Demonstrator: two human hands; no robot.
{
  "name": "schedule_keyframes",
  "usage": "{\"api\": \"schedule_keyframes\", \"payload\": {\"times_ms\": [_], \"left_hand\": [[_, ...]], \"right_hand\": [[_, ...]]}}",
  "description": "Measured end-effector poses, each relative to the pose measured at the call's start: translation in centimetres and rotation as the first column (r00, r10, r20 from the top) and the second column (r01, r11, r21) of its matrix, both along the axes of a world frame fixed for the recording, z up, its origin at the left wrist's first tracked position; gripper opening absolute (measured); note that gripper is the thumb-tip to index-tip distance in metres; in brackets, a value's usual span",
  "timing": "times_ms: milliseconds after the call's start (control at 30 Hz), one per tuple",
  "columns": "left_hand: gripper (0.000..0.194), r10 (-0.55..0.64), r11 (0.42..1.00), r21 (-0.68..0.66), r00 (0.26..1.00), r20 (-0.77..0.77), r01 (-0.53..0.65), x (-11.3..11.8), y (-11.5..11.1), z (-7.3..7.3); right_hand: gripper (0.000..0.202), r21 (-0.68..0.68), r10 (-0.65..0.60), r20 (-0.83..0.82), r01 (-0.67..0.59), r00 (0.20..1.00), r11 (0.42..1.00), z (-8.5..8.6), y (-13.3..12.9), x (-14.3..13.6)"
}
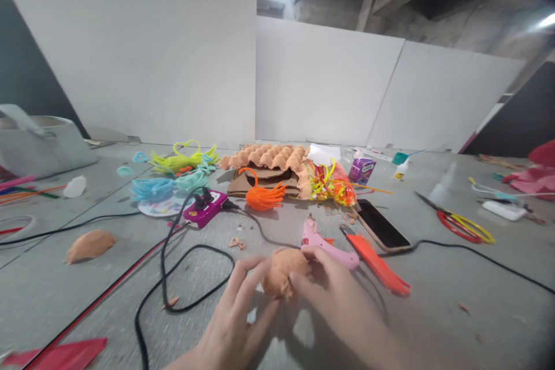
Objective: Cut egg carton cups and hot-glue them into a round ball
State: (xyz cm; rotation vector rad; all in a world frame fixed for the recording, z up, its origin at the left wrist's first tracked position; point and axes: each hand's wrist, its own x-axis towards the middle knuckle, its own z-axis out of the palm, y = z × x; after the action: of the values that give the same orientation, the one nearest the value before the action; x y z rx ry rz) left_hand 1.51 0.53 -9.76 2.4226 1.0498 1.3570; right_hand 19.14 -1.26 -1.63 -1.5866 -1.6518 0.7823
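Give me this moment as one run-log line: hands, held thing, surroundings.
left hand: holds tan lump | right hand: holds same lump | right of lump: pink glue gun, orange utility knife, phone

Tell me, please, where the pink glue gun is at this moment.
In the head view, the pink glue gun lies slightly right of centre, just beyond the right hand and immediately left of the orange-handled utility knife.

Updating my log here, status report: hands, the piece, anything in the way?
Left hand, right hand both holding the lump. Lump rounded, ragged at near edge. Possible obstacles: glue gun, cutter, lying close by right hand.
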Motion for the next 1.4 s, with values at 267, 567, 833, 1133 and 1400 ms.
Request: {"api": "schedule_keyframes", "payload": {"times_ms": [267,567,833,1133,1400], "left_hand": [[0.031,0.064,0.951,-0.308,0.966,0.250,0.016,0.5,0.9,0.5],[0.027,0.144,0.656,-0.676,0.824,0.548,0.335,1.0,1.3,2.0],[0.026,0.014,0.635,-0.668,0.859,0.511,0.388,1.0,0.9,1.1],[0.068,-0.106,0.618,-0.549,0.752,0.650,0.562,0.2,0.9,0.2],[0.071,-0.268,0.404,-0.540,0.660,0.702,0.738,0.0,0.7,1.0]], "right_hand": [[0.011,-0.030,0.104,-0.020,-0.105,0.994,0.994,-0.1,0.9,0.8],[0.048,0.348,0.089,0.403,-0.243,0.911,0.906,-1.6,1.2,1.4],[0.036,0.344,0.212,0.380,-0.350,0.900,0.871,-2.2,0.9,1.3],[0.068,0.047,0.450,-0.150,-0.448,0.880,0.893,-1.2,2.9,3.6],[0.073,-0.009,0.573,-0.082,-0.575,0.816,0.818,-0.3,2.5,3.8]]}}
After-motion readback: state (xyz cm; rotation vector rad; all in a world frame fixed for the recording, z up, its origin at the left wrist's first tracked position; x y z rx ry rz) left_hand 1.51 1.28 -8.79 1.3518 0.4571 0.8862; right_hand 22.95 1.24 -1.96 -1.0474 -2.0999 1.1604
